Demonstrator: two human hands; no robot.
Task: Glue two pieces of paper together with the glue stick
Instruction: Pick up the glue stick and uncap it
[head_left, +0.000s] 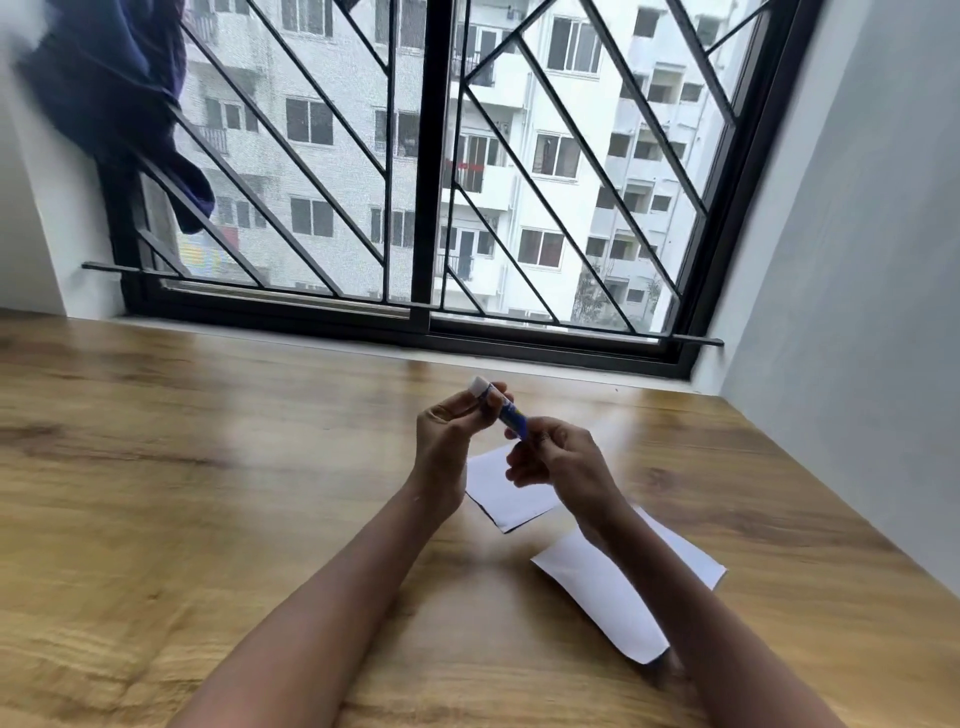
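Both my hands hold a blue and white glue stick in the air above the wooden table. My left hand pinches its white upper end. My right hand grips its blue lower end. Under my hands lies a small white paper, flat on the table. A second, longer white paper lies nearer to me on the right, partly hidden by my right forearm. Whether the cap is on or off cannot be made out.
A barred window runs along the table's far edge. A dark blue cloth hangs at the upper left. A grey wall borders the table on the right.
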